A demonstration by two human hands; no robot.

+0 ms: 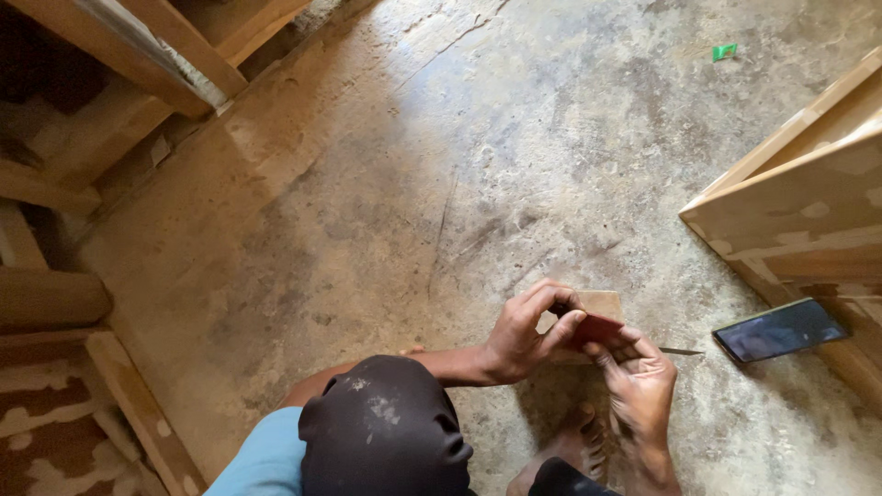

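- Low in the frame's lower right, I see my left hand (524, 340) and right hand (641, 381) both pinching a dark red sheet (595, 329) against a small wooden block (602, 303).
- Right of them, a phone (779, 329) lies on the concrete floor (478, 184).

A small flat wooden block (597, 308) sits on the grey concrete floor (514, 165). Right of it lies a dark flat phone (779, 330), below a pale wooden cabinet (799, 202).

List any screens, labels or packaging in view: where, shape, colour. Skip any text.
Phone: flat on the concrete floor right of both hands, beside the wooden panel; dark rectangular screen, unlit, bluish glare.
Green scrap: floor, top right; small, bright green, possibly a wrapper or label bit, too small to tell.
No signs visible.
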